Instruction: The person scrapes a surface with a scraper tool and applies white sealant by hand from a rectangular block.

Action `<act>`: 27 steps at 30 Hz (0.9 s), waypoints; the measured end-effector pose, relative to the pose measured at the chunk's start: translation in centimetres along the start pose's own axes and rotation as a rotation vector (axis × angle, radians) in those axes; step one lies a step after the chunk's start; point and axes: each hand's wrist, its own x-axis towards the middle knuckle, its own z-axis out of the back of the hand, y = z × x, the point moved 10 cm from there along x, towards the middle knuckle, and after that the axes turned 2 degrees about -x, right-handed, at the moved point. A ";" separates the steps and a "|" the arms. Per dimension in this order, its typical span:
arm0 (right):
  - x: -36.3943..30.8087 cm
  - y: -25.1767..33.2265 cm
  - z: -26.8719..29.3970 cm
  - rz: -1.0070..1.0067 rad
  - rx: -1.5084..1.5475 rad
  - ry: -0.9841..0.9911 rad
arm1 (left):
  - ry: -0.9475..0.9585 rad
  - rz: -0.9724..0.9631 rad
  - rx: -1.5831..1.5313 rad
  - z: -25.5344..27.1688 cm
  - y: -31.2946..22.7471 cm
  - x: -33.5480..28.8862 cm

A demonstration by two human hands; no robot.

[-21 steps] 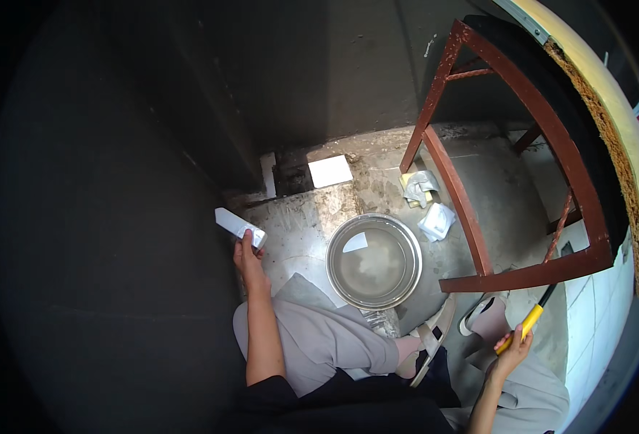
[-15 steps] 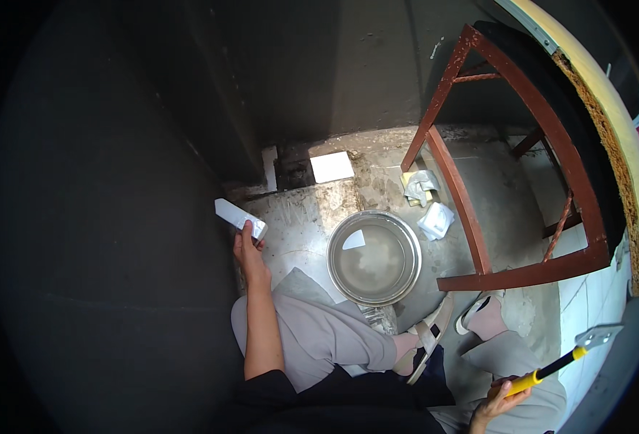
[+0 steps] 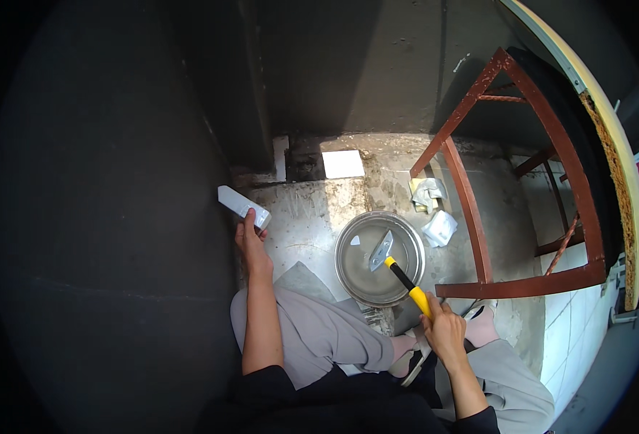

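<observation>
My left hand [image 3: 253, 244] grips a narrow, pale strip-like piece [image 3: 241, 206] with one angled end, thumb on top, beside the dark wall. In my right hand [image 3: 446, 333] is a yellow-and-black-handled tool [image 3: 419, 298] with a flat, holed metal blade at its far end. That blade is over the round metal basin [image 3: 339, 278], which appears to hold water. Whether the blade touches the water, I cannot tell. A white rectangular tile [image 3: 342, 164] lies by the far wall, next to a dark, rough gap in the floor.
A reddish-brown metal frame [image 3: 466, 210] stands at the right, with a yellow-edged board [image 3: 632, 173] beyond it. Crumpled pale cloths or wrappers [image 3: 439, 228] lie right of the basin. A grey flat sheet [image 3: 303, 282] is near my left knee. Dark walls close off the left and far sides.
My right hand has swung the tool from the lower right to the left, bringing its blade over the basin. My left hand keeps the pale piece nearly in place. The view has shifted slightly.
</observation>
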 end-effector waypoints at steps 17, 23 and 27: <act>6.4 6.8 -0.9 -0.198 1.226 0.280 | -0.017 0.001 0.027 -1.8 0.4 0.5; 17.7 17.8 -8.0 -0.135 1.164 0.472 | -0.036 0.006 0.022 -0.8 0.5 1.2; 23.2 20.6 -11.3 -0.033 0.991 0.301 | -0.015 -0.003 0.046 -2.1 0.3 1.4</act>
